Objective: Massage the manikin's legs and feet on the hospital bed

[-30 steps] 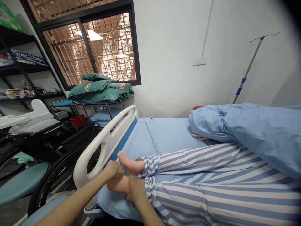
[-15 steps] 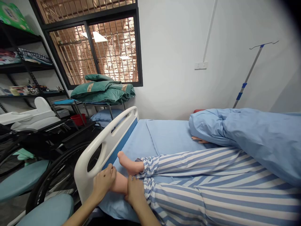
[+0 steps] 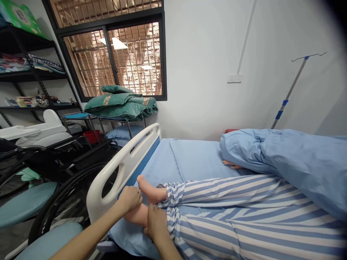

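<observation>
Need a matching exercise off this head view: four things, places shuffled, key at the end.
Things
1. left hand
2. right hand
3. green folded bedding
4. IV pole

Places
A. in front of the window
B. next to the striped trouser cuff
C. beyond the blue quilt, at picture right
D. over the toe end of the nearer foot

Pairs: 1-D, 2-B, 3-A, 4-C

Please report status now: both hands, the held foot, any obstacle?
Left hand gripping near foot, right hand around it beside striped cuff. Near foot partly covered. Far foot and footboard close by; no blockage seen.
</observation>
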Available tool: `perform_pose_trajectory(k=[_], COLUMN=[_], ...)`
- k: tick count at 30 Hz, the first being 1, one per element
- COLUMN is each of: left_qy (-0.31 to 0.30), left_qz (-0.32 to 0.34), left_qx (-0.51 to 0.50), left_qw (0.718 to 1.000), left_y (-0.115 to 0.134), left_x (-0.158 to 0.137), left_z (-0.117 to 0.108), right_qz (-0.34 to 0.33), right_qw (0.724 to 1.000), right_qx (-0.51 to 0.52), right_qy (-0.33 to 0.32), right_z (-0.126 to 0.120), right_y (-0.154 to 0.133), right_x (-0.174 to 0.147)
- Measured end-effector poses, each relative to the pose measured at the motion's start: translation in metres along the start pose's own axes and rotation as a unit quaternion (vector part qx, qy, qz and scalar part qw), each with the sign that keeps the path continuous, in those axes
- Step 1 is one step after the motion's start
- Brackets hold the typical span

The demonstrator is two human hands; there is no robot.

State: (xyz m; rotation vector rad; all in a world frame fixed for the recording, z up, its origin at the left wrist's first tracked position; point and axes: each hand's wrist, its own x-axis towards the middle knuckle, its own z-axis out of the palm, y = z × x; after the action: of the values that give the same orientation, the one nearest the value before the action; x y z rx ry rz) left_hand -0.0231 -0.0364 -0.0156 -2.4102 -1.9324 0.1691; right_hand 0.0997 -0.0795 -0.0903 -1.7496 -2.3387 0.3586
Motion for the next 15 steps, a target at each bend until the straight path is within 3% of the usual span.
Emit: perform_pose_trajectory(k=[4,8,11,15], left_qy=[0.057,0.081,0.061,0.022], left_qz=[-0.094,-0.205,-0.200,-0.125], left_qx=[0.034,-0.046,-0.093,-0.098], left_qw=[0.993,0.974,0.974,0.987], left_y=[-0.004,-0.009,-0.015,-0.027], left_x=[-0.014,-0.025,-0.026,-0.017], left_z=[-0.001,0.004,0.010,0.012], right_qz=[0.002,0.001,0.001,-0.001], right_qw=[1.000,1.000,1.000,1.000], right_qx=[-0.004,-0.004,0.001,0.007], right_qy=[0.004,0.002,-0.004,-0.006], right_z=[-0.002,0.000,0.003,0.006], right_y=[-0.001,0.000,0.001,0.001], right_x=[0.000,0.000,0.001,0.002])
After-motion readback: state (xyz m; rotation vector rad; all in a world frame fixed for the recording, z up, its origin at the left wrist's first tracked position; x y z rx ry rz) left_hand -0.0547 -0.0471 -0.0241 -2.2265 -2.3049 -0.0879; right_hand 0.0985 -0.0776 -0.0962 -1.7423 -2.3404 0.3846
